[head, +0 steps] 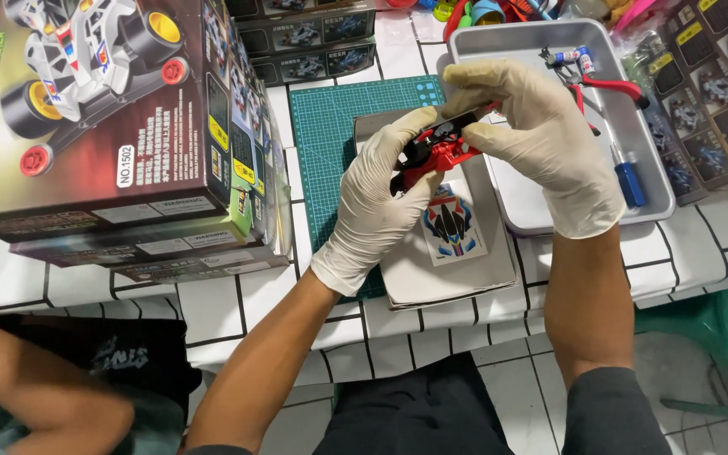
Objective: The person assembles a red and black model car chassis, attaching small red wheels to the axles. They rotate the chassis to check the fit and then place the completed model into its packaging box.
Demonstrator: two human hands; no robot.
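Note:
Both my hands wear pale latex gloves and hold a small red and black toy car chassis (434,152) above the table. My left hand (377,202) grips it from below and the left side. My right hand (541,143) closes over its right end, fingers curled on top. Under the chassis lies a grey booklet (465,270) with a sticker sheet (452,226) showing a blue, red and black design. The booklet rests on a green cutting mat (326,143).
A metal tray (549,215) at the right holds red-handled pliers (604,84), a blue-handled screwdriver (629,181) and a small tube. Stacked toy car boxes (120,126) stand at the left, more boxes at the back and right. Another person's arm (35,379) lies at the lower left.

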